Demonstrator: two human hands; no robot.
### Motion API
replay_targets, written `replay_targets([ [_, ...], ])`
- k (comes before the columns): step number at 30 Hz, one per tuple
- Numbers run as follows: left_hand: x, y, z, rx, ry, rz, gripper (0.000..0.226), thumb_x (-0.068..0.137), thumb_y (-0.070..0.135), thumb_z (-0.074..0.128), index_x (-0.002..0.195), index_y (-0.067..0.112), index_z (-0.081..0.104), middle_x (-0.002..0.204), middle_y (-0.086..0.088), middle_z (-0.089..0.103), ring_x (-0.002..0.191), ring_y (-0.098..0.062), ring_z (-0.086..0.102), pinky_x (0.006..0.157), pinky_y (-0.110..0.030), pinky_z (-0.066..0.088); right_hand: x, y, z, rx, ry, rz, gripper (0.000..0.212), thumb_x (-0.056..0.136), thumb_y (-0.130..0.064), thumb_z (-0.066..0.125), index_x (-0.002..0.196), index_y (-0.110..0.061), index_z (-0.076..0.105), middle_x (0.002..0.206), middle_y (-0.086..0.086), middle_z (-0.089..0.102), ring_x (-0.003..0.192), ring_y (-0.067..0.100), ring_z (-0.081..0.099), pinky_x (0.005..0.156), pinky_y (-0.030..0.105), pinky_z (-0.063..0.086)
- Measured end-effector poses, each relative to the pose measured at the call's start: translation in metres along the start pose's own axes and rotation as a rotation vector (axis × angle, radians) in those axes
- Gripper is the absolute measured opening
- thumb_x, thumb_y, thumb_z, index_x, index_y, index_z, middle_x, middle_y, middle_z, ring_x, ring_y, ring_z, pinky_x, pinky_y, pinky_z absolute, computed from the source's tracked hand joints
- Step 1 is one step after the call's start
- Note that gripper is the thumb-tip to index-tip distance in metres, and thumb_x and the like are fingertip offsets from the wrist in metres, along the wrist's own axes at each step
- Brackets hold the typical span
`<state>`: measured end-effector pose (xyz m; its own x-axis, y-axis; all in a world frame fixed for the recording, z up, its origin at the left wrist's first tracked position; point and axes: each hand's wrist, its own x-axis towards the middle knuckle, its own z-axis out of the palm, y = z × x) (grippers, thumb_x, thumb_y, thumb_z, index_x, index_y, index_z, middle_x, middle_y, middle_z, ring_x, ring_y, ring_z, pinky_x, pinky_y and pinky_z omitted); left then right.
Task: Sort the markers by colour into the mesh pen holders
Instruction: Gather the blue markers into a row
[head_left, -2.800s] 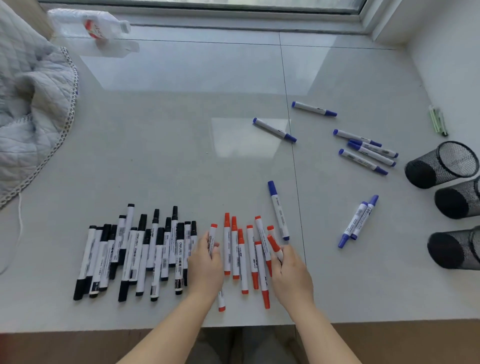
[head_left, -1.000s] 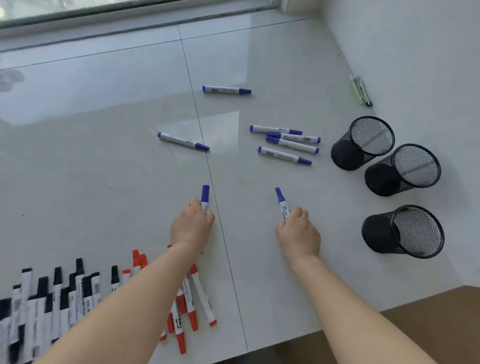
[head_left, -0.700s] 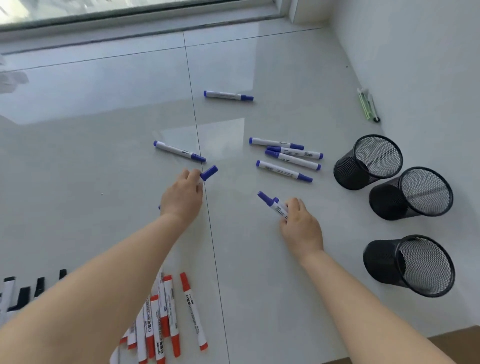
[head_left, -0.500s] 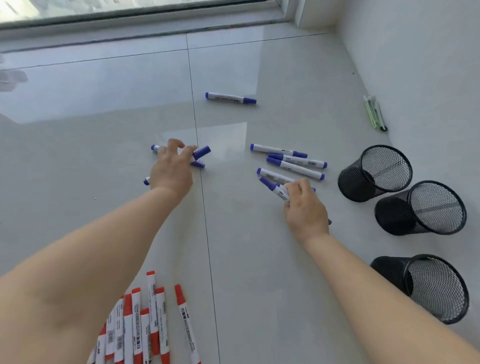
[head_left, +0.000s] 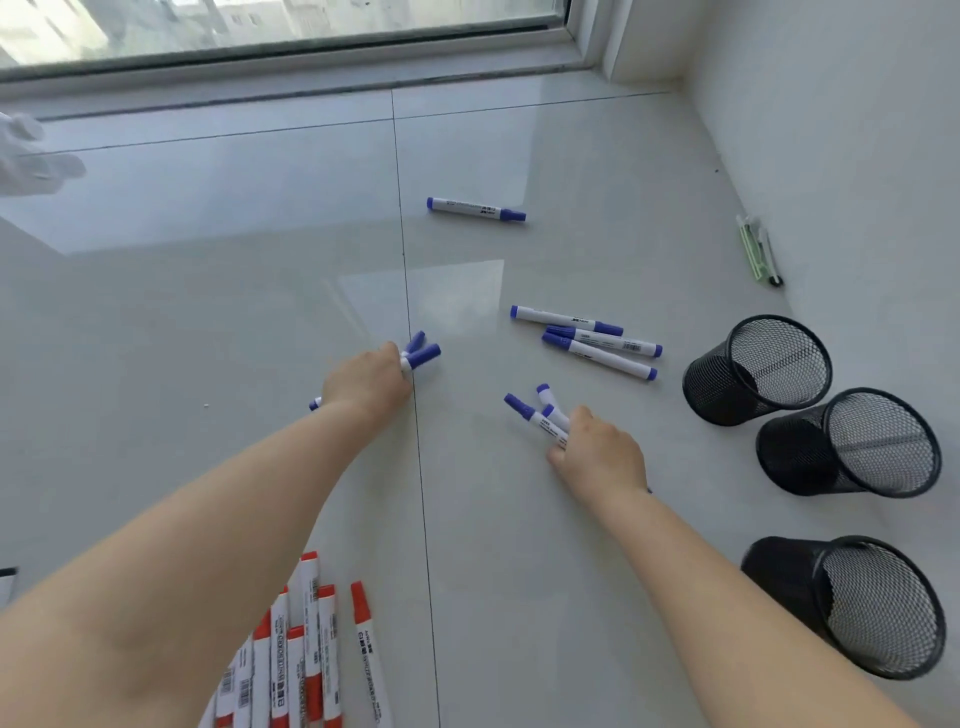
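Note:
My left hand (head_left: 370, 384) is closed around two blue markers (head_left: 422, 353) whose caps stick out past my fingers. My right hand (head_left: 597, 452) grips three blue markers (head_left: 535, 418), caps pointing up and left. Three more blue markers (head_left: 597, 343) lie loose on the floor beyond my right hand, and a single blue marker (head_left: 475, 209) lies farther back. Several red markers (head_left: 311, 649) lie side by side at the bottom, partly under my left forearm. Three black mesh pen holders lie on their sides at the right: far (head_left: 727, 384), middle (head_left: 800, 457), near (head_left: 779, 577).
The surface is glossy pale tile (head_left: 260, 291) with a window sill (head_left: 311, 47) along the back and a white wall (head_left: 857, 156) on the right. A green pen-like item (head_left: 756, 254) lies by the wall. A white cloth edge (head_left: 26, 161) shows at far left.
My left hand has picked up a second blue marker and now holds two. My right hand has gathered another blue marker from the loose group. The view has swung right, away from the black markers.

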<state>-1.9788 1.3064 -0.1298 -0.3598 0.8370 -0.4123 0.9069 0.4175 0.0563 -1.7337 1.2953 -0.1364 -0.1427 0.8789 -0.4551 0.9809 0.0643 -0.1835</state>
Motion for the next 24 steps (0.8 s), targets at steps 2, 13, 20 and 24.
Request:
replay_targets([
  [2, -0.023, 0.010, 0.004, -0.015, -0.027, 0.039, 0.009, 0.091, 0.022, 0.034, 0.090, 0.014, 0.039, 0.088, -0.013, 0.059, 0.069, -0.029, 0.047, 0.055, -0.031, 0.034, -0.017, 0.003, 0.003, 0.112, -0.074, 0.079, 0.017, 0.085, -0.027, 0.048, 0.088, -0.012, 0.040, 0.088, 0.009, 0.058, 0.072, 0.029, 0.049, 0.060, 0.031, 0.034],
  [13, -0.176, 0.053, 0.067, -0.772, -0.304, -0.068, 0.021, 0.086, 0.031, 0.041, 0.072, 0.016, 0.043, 0.066, 0.002, 0.047, 0.058, -0.017, 0.041, 0.054, -0.028, 0.033, -0.126, -0.003, 0.049, 0.530, -0.138, 0.278, 0.016, 0.088, -0.018, 0.046, 0.102, -0.014, 0.040, 0.092, 0.007, 0.055, 0.076, 0.028, 0.052, 0.062, 0.030, 0.038],
  [20, -0.221, 0.046, 0.103, -0.551, -0.084, -0.118, 0.018, 0.092, 0.033, 0.043, 0.093, 0.016, 0.046, 0.096, 0.003, 0.038, 0.079, -0.015, 0.048, 0.064, -0.026, 0.038, -0.169, -0.008, 0.085, 0.366, 0.026, 0.143, 0.053, 0.091, -0.022, 0.048, 0.140, -0.019, 0.028, 0.122, 0.002, 0.044, 0.091, 0.017, 0.051, 0.065, 0.023, 0.040],
  [24, -0.229, 0.039, 0.107, -0.545, -0.055, -0.139, 0.022, 0.092, 0.033, 0.047, 0.105, 0.015, 0.046, 0.101, 0.002, 0.037, 0.076, -0.012, 0.048, 0.064, -0.023, 0.040, -0.181, -0.012, 0.095, 0.274, 0.082, 0.051, 0.058, 0.093, -0.029, 0.046, 0.145, -0.017, 0.020, 0.122, 0.003, 0.040, 0.091, 0.012, 0.043, 0.067, 0.019, 0.042],
])
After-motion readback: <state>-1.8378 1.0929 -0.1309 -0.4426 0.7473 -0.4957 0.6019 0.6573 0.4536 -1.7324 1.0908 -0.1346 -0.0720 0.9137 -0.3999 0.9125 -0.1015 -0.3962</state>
